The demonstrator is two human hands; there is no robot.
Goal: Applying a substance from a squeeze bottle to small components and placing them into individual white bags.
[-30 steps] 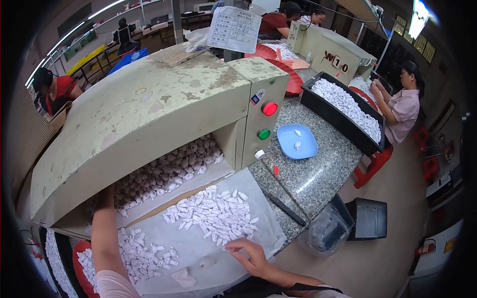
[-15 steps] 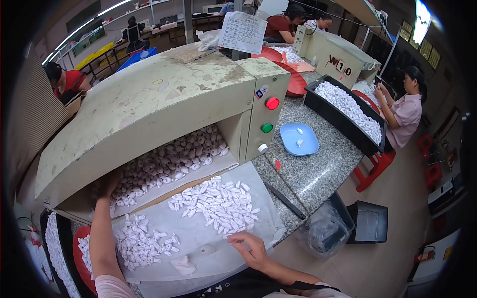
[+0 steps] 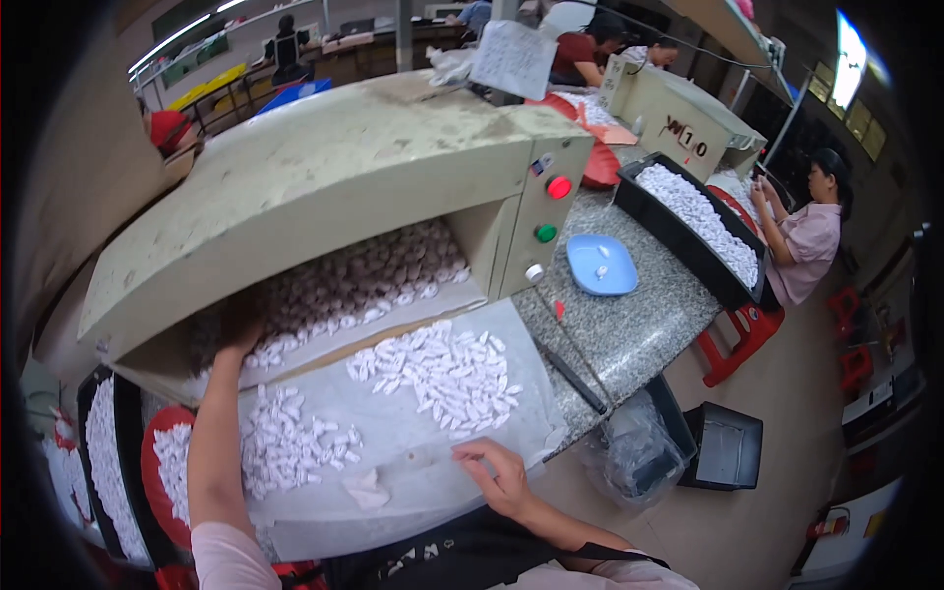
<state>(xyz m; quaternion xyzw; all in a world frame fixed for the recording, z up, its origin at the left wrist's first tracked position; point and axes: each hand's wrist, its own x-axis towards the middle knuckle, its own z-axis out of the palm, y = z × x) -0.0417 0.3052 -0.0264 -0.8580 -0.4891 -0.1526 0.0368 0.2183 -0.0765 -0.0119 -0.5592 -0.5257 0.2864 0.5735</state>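
Nearest the body, the right hand (image 3: 501, 474) rests on the front edge of a pale sheet tray (image 3: 393, 452) that slopes out of the machine; its fingers lie loosely curled and flat on the sheet, pinching nothing that can be made out, so this grip looks slack and empty. Just beyond its fingertips lies a heap of small white pieces (image 3: 438, 372), with a second heap (image 3: 295, 444) to its left on the same sheet. These pieces look light, dry and loose, likely to slide and scatter at a push, so they probably handle better raked or scooped with a cupped palm than pinched singly; whether they are brittle cannot be told. The sheet itself looks thin and a little crumpled, so it may flex if pressed. Farther in, the left hand (image 3: 236, 329) reaches into the dark mouth of the beige machine (image 3: 324, 177), touching the mass of pale rounded pieces (image 3: 364, 280) inside; shadow hides its fingers, so whether that grip is open or closed cannot be told. To the right, on the speckled stone table (image 3: 639, 334), sits a blue dish (image 3: 602, 265), and past it a long black tray of white pieces (image 3: 693, 221), beside which another person in a pink shirt (image 3: 806, 246) is seated.
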